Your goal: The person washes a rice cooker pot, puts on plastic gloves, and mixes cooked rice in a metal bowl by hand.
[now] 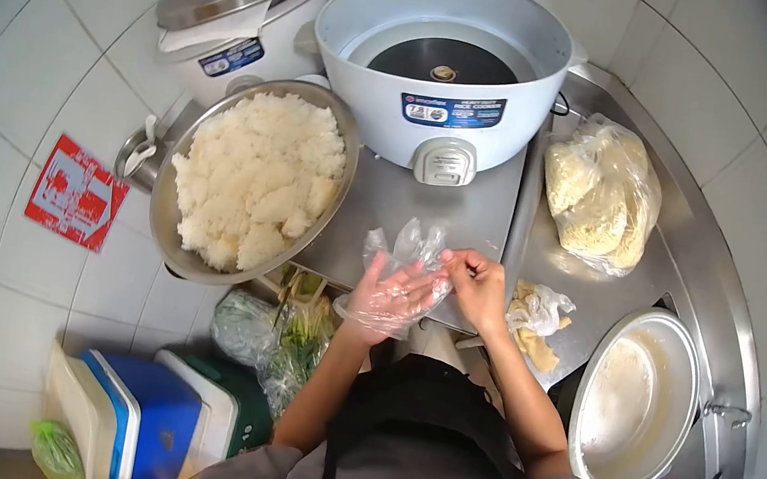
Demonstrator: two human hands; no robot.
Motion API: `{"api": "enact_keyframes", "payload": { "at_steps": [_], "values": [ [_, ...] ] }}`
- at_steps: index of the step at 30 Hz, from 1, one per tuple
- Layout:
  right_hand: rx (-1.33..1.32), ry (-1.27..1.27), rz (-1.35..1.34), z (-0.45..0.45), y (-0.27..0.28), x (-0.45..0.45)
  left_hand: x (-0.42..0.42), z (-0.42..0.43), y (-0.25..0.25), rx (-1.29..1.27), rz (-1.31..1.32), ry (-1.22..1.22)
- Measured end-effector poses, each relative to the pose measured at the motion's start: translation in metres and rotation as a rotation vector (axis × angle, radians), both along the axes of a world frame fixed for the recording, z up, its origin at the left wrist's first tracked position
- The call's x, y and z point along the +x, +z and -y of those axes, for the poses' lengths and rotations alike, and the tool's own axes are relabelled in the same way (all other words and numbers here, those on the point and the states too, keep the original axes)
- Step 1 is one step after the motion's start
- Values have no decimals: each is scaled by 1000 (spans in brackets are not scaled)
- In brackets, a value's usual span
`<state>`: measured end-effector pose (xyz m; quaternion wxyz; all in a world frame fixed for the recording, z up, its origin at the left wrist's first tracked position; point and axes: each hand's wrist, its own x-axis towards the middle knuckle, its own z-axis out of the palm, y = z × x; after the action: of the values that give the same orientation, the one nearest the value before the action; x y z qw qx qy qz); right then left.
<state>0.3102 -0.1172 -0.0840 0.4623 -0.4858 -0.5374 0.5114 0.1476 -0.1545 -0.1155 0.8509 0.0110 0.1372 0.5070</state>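
A clear disposable plastic glove [412, 241] sits loosely over my left hand [392, 292], its empty finger ends standing out past my fingertips. The fingers of that hand are stretched and spread inside the film. Just to the right, my bare right hand [480, 290] pinches the glove near the left fingertips with thumb and forefinger. Both hands are above the front of the steel counter [390, 202]. Left of them, a big metal bowl [356, 149] is heaped with cooked white rice [257, 178].
An uncovered rice cooker [359, 83] stands behind my hands, with a second, lidded cooker [231, 62] at back left. Bagged yellowish noodles [604, 195] and a crumpled bag [538, 316] lie right. A whitish pot [633, 383] is at the sink; coolers [160, 425] stand below left.
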Motion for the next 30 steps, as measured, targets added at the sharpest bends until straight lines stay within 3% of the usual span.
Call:
{"api": "enact_keyframes", "payload": {
  "at_steps": [2,3,5,9,10,12,15,18,22,26,30],
  "values": [
    [-19,-120,6,-2,-3,5,0,0,11,107,-209,62],
    [-65,-89,51,-3,-7,9,1,-2,12,119,-110,81],
    [19,-244,-144,4,-10,1,4,-4,13,133,87,125],
    [132,-333,-241,23,-20,-10,0,-12,24,199,147,89],
    [118,-294,-220,30,-19,-13,-1,-14,22,243,144,63],
    [371,-214,-55,45,-14,-24,-2,-17,17,330,136,14],
    [717,-89,383,55,-1,-39,3,-17,23,421,191,-13],
    [641,-43,355,55,-8,-46,3,-23,22,369,70,94],
    [801,212,345,73,-14,-55,-3,-37,20,503,-305,210],
    [815,182,367,74,-12,-55,0,-34,33,477,210,50],
    [771,192,366,75,-6,-48,1,-35,35,417,247,-5]
  ]
}}
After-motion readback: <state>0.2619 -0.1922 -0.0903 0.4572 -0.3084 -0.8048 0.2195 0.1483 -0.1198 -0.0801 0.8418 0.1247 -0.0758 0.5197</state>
